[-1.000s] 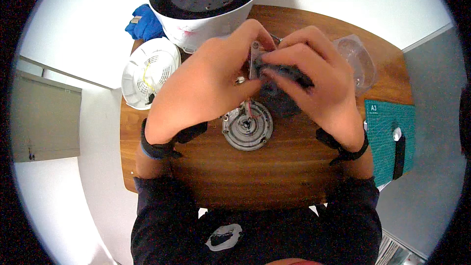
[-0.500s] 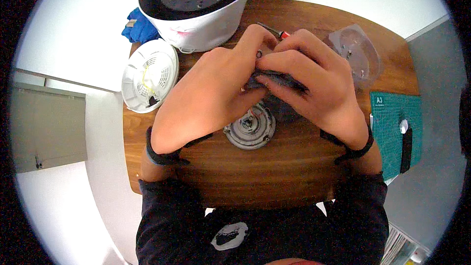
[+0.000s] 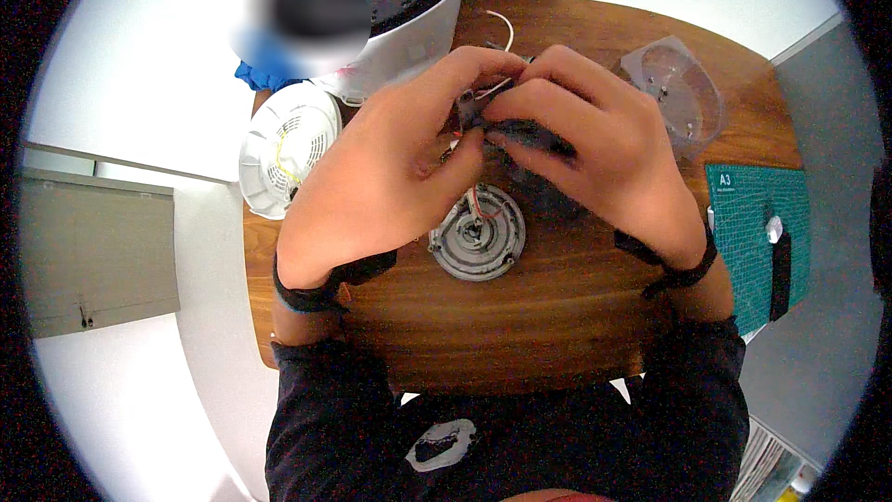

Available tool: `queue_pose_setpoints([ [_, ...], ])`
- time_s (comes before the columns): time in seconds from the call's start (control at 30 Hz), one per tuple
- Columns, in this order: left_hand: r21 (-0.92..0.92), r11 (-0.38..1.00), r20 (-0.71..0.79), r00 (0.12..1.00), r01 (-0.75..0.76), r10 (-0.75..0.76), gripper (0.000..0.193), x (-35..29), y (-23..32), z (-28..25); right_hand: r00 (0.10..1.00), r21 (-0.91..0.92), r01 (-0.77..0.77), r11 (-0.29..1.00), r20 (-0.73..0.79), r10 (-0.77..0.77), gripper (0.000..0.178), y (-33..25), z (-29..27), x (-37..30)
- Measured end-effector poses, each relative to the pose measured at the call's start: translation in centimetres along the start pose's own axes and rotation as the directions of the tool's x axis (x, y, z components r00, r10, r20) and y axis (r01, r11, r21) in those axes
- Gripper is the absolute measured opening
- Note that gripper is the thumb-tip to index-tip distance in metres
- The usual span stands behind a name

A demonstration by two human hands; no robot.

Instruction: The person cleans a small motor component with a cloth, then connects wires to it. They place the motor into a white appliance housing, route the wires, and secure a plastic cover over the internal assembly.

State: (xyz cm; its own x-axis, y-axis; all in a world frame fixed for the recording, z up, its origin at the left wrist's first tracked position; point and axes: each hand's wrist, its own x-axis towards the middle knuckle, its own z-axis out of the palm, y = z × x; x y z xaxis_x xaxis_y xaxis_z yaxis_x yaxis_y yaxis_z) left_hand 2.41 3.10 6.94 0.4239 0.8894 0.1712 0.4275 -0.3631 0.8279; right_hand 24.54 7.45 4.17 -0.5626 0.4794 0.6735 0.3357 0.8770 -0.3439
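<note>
Above the middle of the table, my left hand (image 3: 381,167) and my right hand (image 3: 604,153) meet with bent fingertips pinched together. Between them is a small dark part with thin wires (image 3: 471,112), mostly hidden by the fingers. A white cable (image 3: 508,26) curves out beyond the fingertips. Just below the hands, a round grey disc-shaped base (image 3: 478,246) lies flat, with red and white wires (image 3: 478,200) rising from its centre towards my left hand. Something dark and soft-edged shows under my right fingers; I cannot tell what.
At the back left stands a white tub (image 3: 409,51) holding a black plate with holes. Beside it are a white vented cover (image 3: 311,121) and a blue cloth (image 3: 260,77), partly blurred. To the right sit a clear plastic tray (image 3: 701,121) with small screws and a green cutting mat (image 3: 743,251).
Both hands stay together while the left fingers shift slightly, showing more of the part and its wires. The white cable now shows behind them; the red-handled tool has gone from sight.
</note>
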Motion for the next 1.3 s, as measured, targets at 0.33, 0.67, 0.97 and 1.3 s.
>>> queue_pose_setpoints([
  [0.33, -0.189, 0.980, -0.006, 0.998, -0.058, 0.059, 0.066, 0.3, -0.1, -0.2, 0.986, -0.114, -0.115, 0.987, -0.136, 0.099, 0.021, 1.5, -0.6, 0.1],
  [0.67, -0.131, 0.991, -0.080, 0.997, 0.007, -0.017, 0.070, 1.0, -0.3, 0.1, 0.999, 0.003, -0.031, 1.000, 0.040, 0.031, 0.024, 0.4, -1.6, 0.0],
  [0.97, 0.172, 0.979, -0.019, 0.994, 0.107, -0.106, 0.058, 0.8, 1.3, -0.1, 1.000, 0.017, -0.020, 1.000, -0.018, 0.020, 0.020, 0.5, -1.4, 0.2],
  [1.3, 0.279, 0.959, -0.123, 0.992, 0.041, -0.006, 0.055, 0.8, 0.9, -0.2, 0.978, -0.106, -0.198, 0.974, -0.089, 0.189, 0.019, 2.0, -1.6, -0.2],
])
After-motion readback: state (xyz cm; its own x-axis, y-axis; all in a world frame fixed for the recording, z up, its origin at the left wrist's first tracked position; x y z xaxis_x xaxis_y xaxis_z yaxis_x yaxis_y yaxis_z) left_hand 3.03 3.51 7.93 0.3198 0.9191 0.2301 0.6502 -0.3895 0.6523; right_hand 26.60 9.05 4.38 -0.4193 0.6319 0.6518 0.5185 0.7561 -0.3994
